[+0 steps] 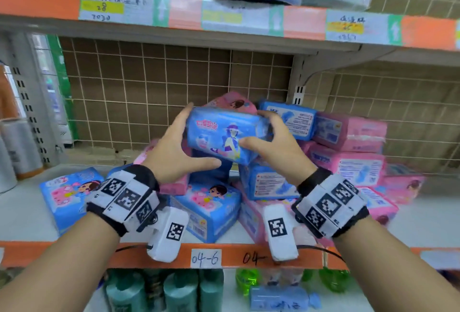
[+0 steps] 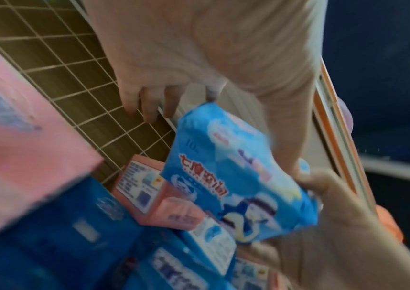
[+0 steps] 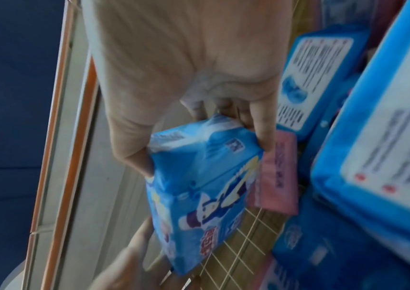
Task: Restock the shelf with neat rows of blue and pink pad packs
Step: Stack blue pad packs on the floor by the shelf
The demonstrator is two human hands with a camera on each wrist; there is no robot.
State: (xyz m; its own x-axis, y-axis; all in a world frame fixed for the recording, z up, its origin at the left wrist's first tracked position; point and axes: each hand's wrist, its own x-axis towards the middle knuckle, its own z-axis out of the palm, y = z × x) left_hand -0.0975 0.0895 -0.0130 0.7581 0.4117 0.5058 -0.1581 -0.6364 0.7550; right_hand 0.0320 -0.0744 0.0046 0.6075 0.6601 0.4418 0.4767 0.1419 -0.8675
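Evidently light and squashy, the blue crinkly plastic pad pack (image 1: 224, 135) hung above the jumbled pile, left hand (image 1: 179, 145) and right hand (image 1: 271, 142) clasping its short ends, the best hold.

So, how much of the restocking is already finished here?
No neat row is visible yet. The blue pack is lifted between the left hand and the right hand. The pile of blue and pink packs on the shelf remains to be sorted.
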